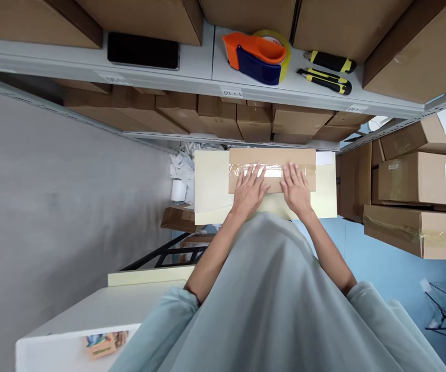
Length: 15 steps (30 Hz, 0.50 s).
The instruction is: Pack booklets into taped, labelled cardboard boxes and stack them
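A brown cardboard box (272, 155) lies on a pale yellow board or small table (212, 181) in front of me. Shiny clear packing tape (242, 168) runs lengthwise along the top of the box. My left hand (248, 191) rests flat on the left part of the box, fingers spread over the tape. On the right part, my right hand (296, 188) lies the same way, fingers stretched forward. Neither hand grips anything. A white paper slip (324, 158) sits at the box's right end.
On the metal shelf (195, 62) ahead are a black phone (143, 50), an orange and blue tape dispenser (257, 56) and yellow-black utility knives (325, 80). Cardboard boxes (409, 178) are stacked at right. Crumpled white material (184, 173) lies left of the table, above an open carton (179, 219).
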Each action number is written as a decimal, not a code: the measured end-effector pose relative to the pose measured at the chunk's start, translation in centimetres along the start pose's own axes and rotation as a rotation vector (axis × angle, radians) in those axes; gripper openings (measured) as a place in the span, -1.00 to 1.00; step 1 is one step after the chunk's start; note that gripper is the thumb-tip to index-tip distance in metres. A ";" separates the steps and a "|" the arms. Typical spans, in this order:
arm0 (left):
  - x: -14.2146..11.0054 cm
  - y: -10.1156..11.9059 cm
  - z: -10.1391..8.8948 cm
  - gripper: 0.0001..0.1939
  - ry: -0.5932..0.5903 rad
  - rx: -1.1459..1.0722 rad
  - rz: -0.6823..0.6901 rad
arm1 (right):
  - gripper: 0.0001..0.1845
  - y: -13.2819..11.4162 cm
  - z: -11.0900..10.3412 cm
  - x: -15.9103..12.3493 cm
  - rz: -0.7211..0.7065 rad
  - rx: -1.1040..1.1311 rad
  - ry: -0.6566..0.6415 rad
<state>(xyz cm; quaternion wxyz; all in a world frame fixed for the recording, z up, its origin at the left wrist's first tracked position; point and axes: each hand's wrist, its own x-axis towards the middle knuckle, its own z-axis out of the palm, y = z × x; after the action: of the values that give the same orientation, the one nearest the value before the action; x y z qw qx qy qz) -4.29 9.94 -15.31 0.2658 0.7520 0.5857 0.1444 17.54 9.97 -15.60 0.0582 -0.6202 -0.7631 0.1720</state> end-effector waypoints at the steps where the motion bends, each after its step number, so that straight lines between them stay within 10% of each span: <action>1: -0.2 -0.9 -0.4 -0.30 0.030 -0.012 -0.059 | -0.29 0.9 -0.2 -0.3 0.067 -0.006 0.030; 8: -1.8 -9.2 -1.5 -0.25 0.199 -0.309 -0.584 | -0.24 4.2 -2.0 -0.6 0.306 0.074 0.095; 15: -2.2 -9.4 -1.1 -0.36 0.324 -0.440 -0.594 | 0.03 5.2 -2.6 1.9 0.536 0.240 0.101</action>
<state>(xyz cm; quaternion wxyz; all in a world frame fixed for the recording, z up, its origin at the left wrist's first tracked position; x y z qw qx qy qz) -13.04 9.73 -19.60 0.3550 0.4427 0.7669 0.2998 22.76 13.17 -15.18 0.1215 -0.7961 -0.5424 0.2393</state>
